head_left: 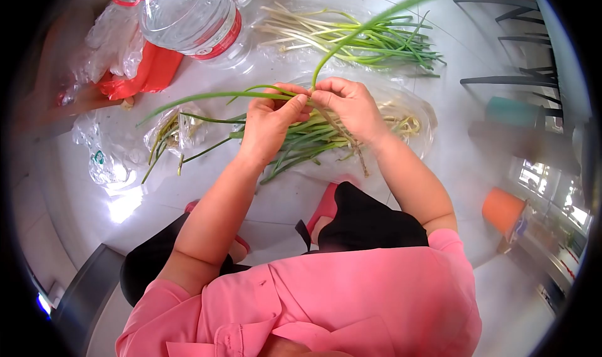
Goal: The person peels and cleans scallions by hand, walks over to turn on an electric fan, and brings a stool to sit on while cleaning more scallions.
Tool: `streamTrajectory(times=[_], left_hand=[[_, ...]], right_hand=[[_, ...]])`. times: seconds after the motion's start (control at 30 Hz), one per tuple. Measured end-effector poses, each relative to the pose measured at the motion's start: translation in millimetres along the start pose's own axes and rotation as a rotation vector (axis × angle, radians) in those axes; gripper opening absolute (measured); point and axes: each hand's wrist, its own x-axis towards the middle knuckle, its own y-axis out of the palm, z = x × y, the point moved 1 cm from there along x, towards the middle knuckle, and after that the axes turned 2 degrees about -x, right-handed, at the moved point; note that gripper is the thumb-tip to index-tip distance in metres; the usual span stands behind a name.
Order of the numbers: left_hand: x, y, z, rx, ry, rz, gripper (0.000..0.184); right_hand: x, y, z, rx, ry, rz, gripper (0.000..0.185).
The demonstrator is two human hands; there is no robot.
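My left hand (274, 118) and my right hand (351, 108) meet at the upper middle, both with pinched fingers. Between them they hold a green onion (351, 36); one long leaf rises to the upper right, others stretch left, and a brownish stalk hangs down to the right. Beneath my hands a pile of green onions (307, 145) lies on a clear plastic bag (425, 115). Beyond them is a bundle of green onions with white stems (357, 38) on plastic. Yellowed leaf scraps (164, 134) lie to the left.
Large clear water bottles (188, 18) with red labels stand at the upper left, beside a red bag (147, 71). Crumpled plastic (103, 156) lies at the left. At the right are a dark rack (501, 81) and an orange pot (501, 211).
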Motion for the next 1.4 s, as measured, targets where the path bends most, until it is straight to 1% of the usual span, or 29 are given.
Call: streamTrajectory(times=[0.07,0.2,0.27,0.4,0.47,0.5,0.57,0.67,0.73,0.77,0.83,1.0,1.07,1.13,1.2,1.27,1.4], left_hand=[[0,0,0,0.005,-0.008,-0.005,0.016],[1,-3,5,-0.003,-0.014,-0.018,0.017],[1,-5,6,0.003,-0.033,-0.033,0.017],[2,-7,7,-0.031,-0.05,-0.111,0.016],[2,-7,6,-0.037,-0.064,-0.131,0.015],[2,-7,5,-0.043,-0.065,-0.126,0.015],[2,-6,6,-0.048,-0.069,-0.116,0.014],[2,-6,9,-0.077,-0.029,-0.051,0.014],[2,-6,10,-0.014,0.031,0.013,0.016],[1,-7,11,-0.014,0.028,0.012,0.016],[1,-7,13,-0.062,-0.016,0.0,0.019],[1,-8,14,-0.096,-0.057,-0.028,0.017],[1,-8,14,-0.098,-0.066,-0.044,0.016],[1,-10,14,-0.11,-0.101,-0.125,0.014],[3,-14,16,-0.1,-0.097,-0.156,0.014],[3,-14,16,-0.09,-0.095,-0.184,0.013],[-3,-7,9,-0.095,-0.07,-0.202,0.012]], right_hand=[[1,-1,-2,0.087,0.069,0.056,0.015],[1,-3,-3,0.044,0.07,0.097,0.017],[-1,-3,-2,0.085,0.046,0.104,0.018],[-2,-7,-17,0.057,-0.018,0.108,0.02],[-3,-6,-24,-0.02,0.078,0.147,0.019],[-3,-5,-28,-0.019,0.079,0.145,0.019],[-4,0,-33,-0.048,-0.045,0.051,0.015],[-6,0,-28,-0.061,-0.036,0.044,0.011],[-7,1,-27,-0.067,-0.051,0.026,0.013],[-7,1,-27,-0.073,-0.065,0.009,0.015],[-8,3,-23,-0.084,-0.056,0.008,0.016],[-6,2,-27,-0.076,-0.002,0.024,0.02],[-4,2,-32,0.016,0.034,0.059,0.023],[-5,0,-31,0.041,0.005,0.056,0.023],[-6,1,-30,0.065,-0.025,0.052,0.024],[-9,5,-27,-0.124,-0.134,0.007,0.026],[-12,12,-20,-0.227,-0.148,0.016,0.025]])
